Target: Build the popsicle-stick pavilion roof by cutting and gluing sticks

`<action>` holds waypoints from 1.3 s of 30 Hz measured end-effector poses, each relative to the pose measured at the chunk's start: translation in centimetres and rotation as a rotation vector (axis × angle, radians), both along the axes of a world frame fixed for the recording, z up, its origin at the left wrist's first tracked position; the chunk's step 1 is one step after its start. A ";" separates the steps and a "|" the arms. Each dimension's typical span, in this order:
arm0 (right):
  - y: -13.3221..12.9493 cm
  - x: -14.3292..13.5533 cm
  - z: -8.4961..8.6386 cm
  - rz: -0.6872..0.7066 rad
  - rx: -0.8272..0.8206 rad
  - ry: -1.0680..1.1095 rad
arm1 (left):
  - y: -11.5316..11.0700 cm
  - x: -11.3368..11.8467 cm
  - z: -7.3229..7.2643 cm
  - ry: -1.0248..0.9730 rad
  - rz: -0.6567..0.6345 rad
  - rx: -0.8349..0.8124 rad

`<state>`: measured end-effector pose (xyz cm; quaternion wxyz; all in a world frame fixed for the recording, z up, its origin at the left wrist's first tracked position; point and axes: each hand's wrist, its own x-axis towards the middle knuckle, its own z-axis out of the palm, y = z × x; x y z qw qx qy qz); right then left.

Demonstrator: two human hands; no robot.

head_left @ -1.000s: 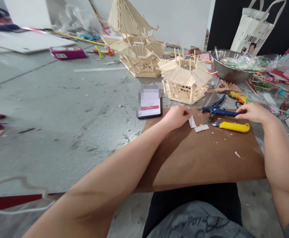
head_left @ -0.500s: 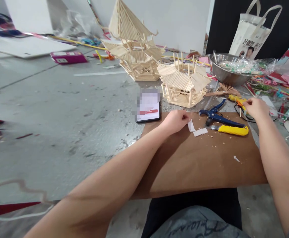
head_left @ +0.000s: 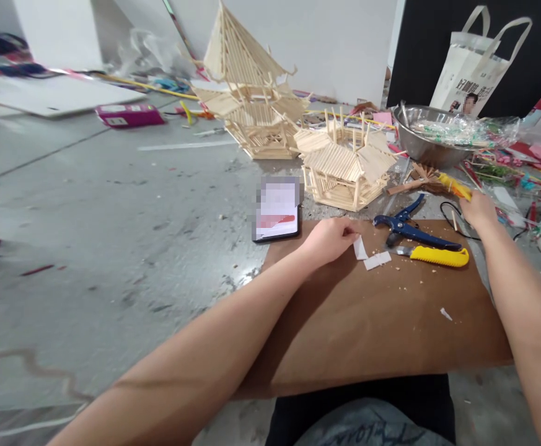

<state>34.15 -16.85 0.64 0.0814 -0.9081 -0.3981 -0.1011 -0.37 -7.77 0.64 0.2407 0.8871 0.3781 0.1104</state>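
Observation:
My right hand is closed around a yellow hot glue gun at the right, beyond the brown board. A black cord loops just below it. My left hand rests on the far part of the board, its fingers curled together; anything between them is too small to make out. Two white paper strips lie by those fingertips. Between my hands are a blue-handled cutter and a yellow utility knife with its blade out. A small pavilion of wooden sticks stands behind them.
A phone lies left of my left hand. Farther back rises a taller stick pagoda. A metal bowl with plastic wrappers stands at the back right, before a white tote bag. Loose craft scraps crowd the right side.
My right hand has lifted the glue gun and tilted it, its front now over the brown folded-paper piece. My left hand stays by the paper strips. The view has shifted slightly.

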 end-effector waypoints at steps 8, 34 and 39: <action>1.6 -0.5 0.2 -0.121 -0.041 0.000 | -0.1 -0.1 -0.2 -0.005 -0.027 -0.027; 5.7 -6.3 3.4 0.755 -0.406 -0.242 | -0.4 -0.2 0.1 0.024 0.008 -0.029; 6.8 -5.7 3.4 0.736 -0.447 -0.136 | -0.3 -0.2 0.1 0.015 -0.008 -0.024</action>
